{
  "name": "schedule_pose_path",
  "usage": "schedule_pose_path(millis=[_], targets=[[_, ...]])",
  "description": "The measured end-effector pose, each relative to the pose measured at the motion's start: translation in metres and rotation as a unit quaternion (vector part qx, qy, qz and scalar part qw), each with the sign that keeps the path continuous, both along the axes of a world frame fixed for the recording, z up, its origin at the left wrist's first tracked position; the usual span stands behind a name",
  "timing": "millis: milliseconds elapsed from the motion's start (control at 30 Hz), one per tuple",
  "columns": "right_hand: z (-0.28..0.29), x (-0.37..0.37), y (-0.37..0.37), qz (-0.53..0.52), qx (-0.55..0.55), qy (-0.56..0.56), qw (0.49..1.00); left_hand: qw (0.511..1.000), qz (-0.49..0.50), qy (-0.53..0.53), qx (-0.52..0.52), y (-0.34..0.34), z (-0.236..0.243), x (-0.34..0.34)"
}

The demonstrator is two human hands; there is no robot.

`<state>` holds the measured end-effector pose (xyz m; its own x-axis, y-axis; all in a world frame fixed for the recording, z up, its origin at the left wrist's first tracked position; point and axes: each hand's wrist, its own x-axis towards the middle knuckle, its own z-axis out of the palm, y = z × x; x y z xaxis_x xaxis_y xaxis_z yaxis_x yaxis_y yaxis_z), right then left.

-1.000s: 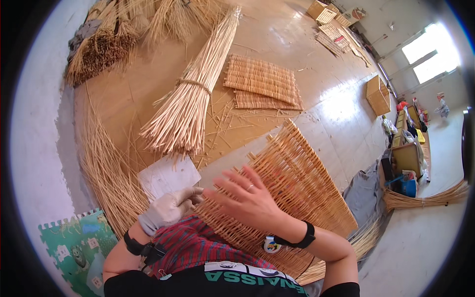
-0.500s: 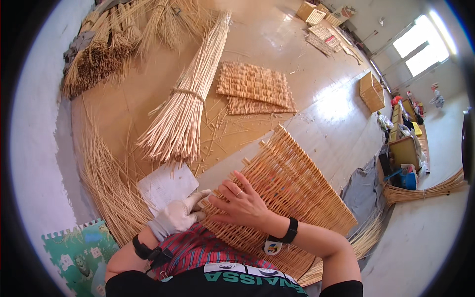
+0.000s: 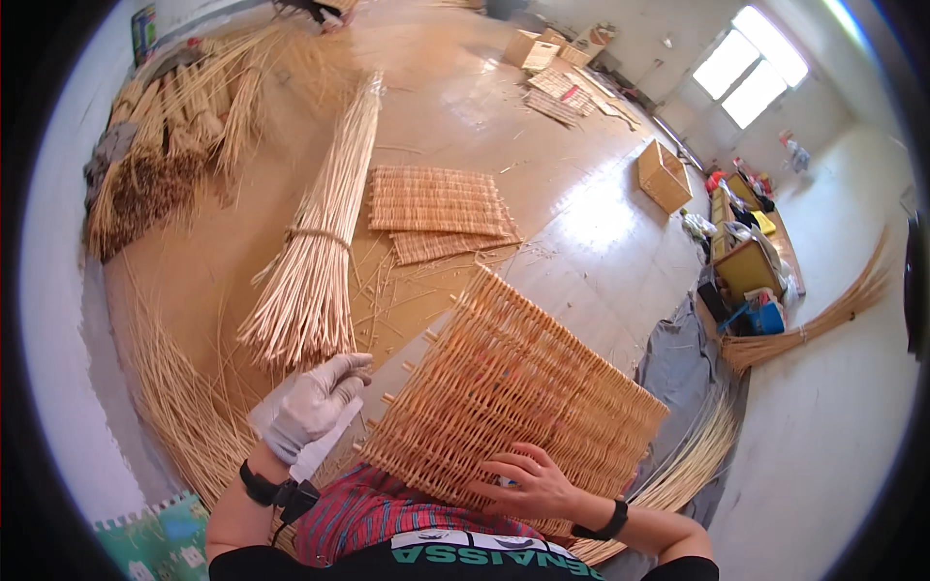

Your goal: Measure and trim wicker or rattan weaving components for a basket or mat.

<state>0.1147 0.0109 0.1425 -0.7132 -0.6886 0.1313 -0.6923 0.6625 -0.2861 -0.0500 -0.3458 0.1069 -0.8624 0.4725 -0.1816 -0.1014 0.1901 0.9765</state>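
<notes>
A woven wicker panel point(image 3: 523, 378) lies tilted across my lap, short stick ends poking out along its left edge. My right hand point(image 3: 528, 481) rests on the panel's near part, bare, its fingers stretched over the weave. Away from the panel, my left hand point(image 3: 315, 402) wears a white glove and is closed, fingers bent together. Whatever may be between those fingers is hidden. Just beyond this hand are the cut ends of a tied bundle of peeled sticks point(image 3: 310, 281). A white sheet point(image 3: 329, 441) shows partly behind the glove.
Two woven panels point(image 3: 441, 203) overlap on the floor ahead. More stick bundles point(image 3: 174, 145) lie far left, with loose sticks point(image 3: 174, 387) along the near left. A wooden box point(image 3: 665, 176), a blue container point(image 3: 765, 318) and another bundle point(image 3: 804, 339) are to the right.
My left hand has let go of the panel's left edge and moved up and left toward the bundle. My right hand has slid down and right over the panel. The view has shifted.
</notes>
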Motion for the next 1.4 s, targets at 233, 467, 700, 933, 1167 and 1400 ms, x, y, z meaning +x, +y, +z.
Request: schedule_pose_path(millis=[233, 467, 700, 933, 1167, 1400], targets=[[-0.056, 0.052, 0.011, -0.189, 0.025, 0.096, 0.977, 0.937, -0.058, 0.332, -0.093, 0.090, 0.037, -0.057], [-0.061, 0.048, 0.002, -0.228, 0.001, 0.119, 0.966, 0.936, -0.034, 0.316, -0.153, 0.134, 0.012, -0.056], [-0.022, 0.027, 0.005, -0.296, -0.260, -0.050, 0.918, 0.837, -0.014, 0.480, -0.263, 0.122, 0.073, -0.037], [0.039, -0.009, -0.020, -0.265, -0.289, -0.080, 0.916, 0.945, -0.308, -0.089, 0.059, 0.150, 0.046, 0.045], [0.057, -0.021, 0.010, -0.255, -0.255, -0.117, 0.925, 0.953, -0.239, -0.175, 0.066, 0.142, 0.068, 0.020], [0.044, -0.070, 0.086, -0.521, -0.194, -0.038, 0.830, 0.990, 0.027, 0.043, 0.129, 0.134, 0.061, -0.082]])
